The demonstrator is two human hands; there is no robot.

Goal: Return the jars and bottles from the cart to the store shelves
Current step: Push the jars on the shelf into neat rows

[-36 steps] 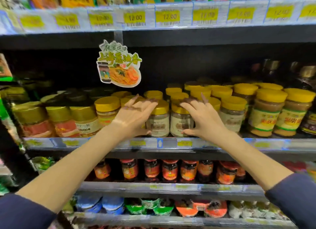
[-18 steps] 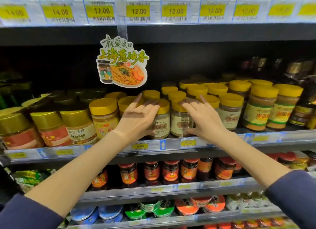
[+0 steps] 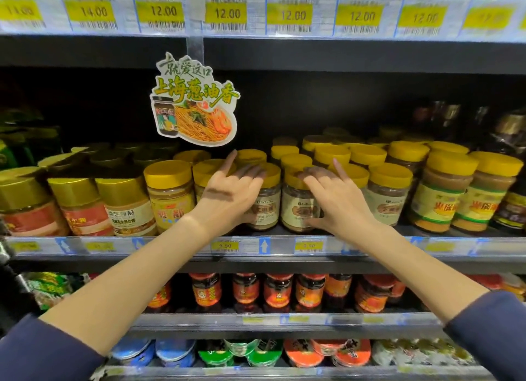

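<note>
Two clear jars with yellow lids and beige labels stand side by side at the front of the middle shelf point(image 3: 264, 245). My left hand point(image 3: 230, 195) wraps the left jar point(image 3: 266, 209), palm on its side and fingers over the lid. My right hand point(image 3: 338, 204) grips the right jar point(image 3: 296, 209), with the fingers on the lid and the thumb low on the side. Both jars are upright and touch each other. No cart is in view.
More yellow-lidded jars point(image 3: 390, 192) crowd behind and to both sides, with gold-lidded jars point(image 3: 122, 207) at left. A noodle sign point(image 3: 196, 104) hangs just above my left hand. Red-lidded sauce jars point(image 3: 279, 292) fill the shelf below, and price tags point(image 3: 227, 13) line the shelf above.
Both hands stay on the same two jars. The shelf looks slightly nearer, and my fingers have shifted a little over the lids.
</note>
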